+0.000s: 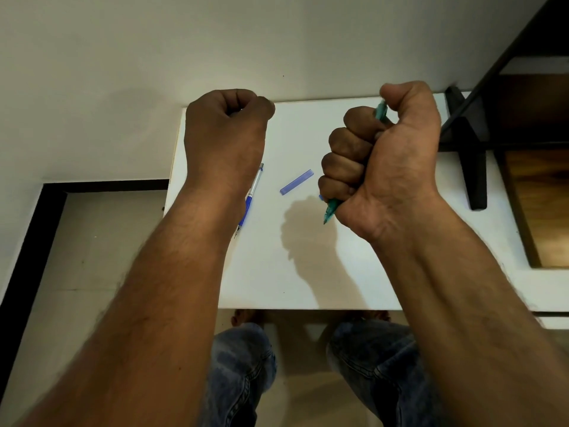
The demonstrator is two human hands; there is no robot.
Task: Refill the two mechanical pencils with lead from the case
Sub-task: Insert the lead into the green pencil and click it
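My right hand (378, 155) grips a green mechanical pencil (330, 209) in a fist above the white table (308, 272). Its tip points down toward me, and its top end pokes out by my thumb. My left hand (226, 131) is raised over the table's far left corner, curled into a fist. I cannot tell whether it holds anything. A blue and clear mechanical pencil (253, 189) lies on the table, partly hidden under my left wrist. The slim blue lead case (297, 181) lies flat between my hands. A tiny blue piece (320, 197) shows beside my right fingers.
A pale wall rises behind the table. A black bracket (474, 143) and a wooden shelf (538, 195) stand at the right. My knees in jeans (243, 365) show below the table's near edge, over a tiled floor.
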